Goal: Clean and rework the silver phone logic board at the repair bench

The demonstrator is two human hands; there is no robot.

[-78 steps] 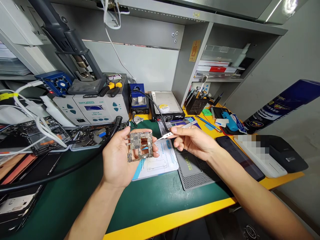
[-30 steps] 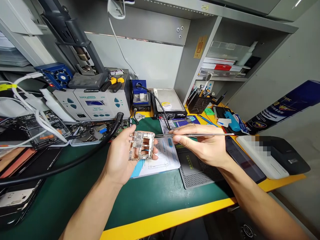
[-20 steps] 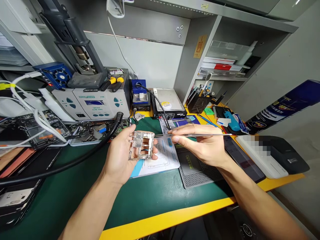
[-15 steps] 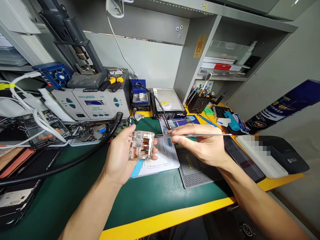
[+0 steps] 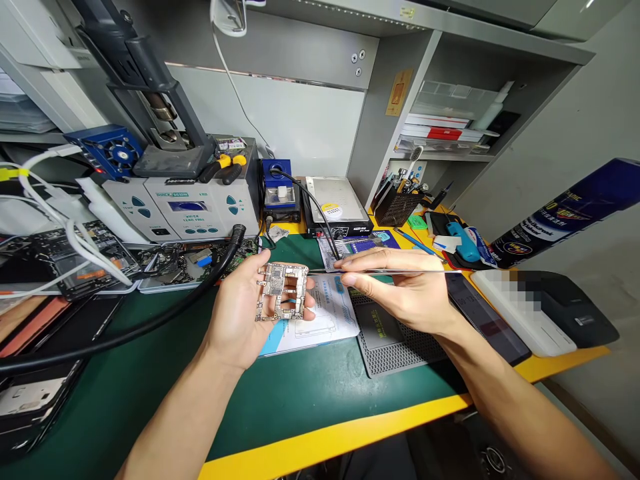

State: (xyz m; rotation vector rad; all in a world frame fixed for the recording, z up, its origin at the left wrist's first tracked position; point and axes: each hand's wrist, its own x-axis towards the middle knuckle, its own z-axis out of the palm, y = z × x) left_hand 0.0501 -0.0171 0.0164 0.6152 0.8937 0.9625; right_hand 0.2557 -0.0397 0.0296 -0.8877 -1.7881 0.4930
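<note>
My left hand [image 5: 235,310] is closed around a small phone circuit board [image 5: 275,287], holding it by its edges above the bench. Cut-outs pierce the board, and fingertips show behind it. Coming in from the right, my right hand [image 5: 417,293] pinches thin metal tweezers [image 5: 326,271] held nearly level. Their tips are at the board's upper right edge; whether they touch it I cannot tell. Beneath both hands lie a printed sheet [image 5: 330,313] and a grey perforated mat [image 5: 395,357].
A hot-air station [image 5: 200,207] stands at the back left, its black hose [image 5: 150,337] crossing the bench's left side. Further right are a soldering unit [image 5: 280,190], a flat black-and-silver device [image 5: 333,203], a tool holder [image 5: 397,203] and a blue spray can [image 5: 565,213]. Phone parts [image 5: 35,400] lie left.
Both hands stay almost in place. The board has turned very slightly in my left hand, and the tweezers have shifted a little in angle.
</note>
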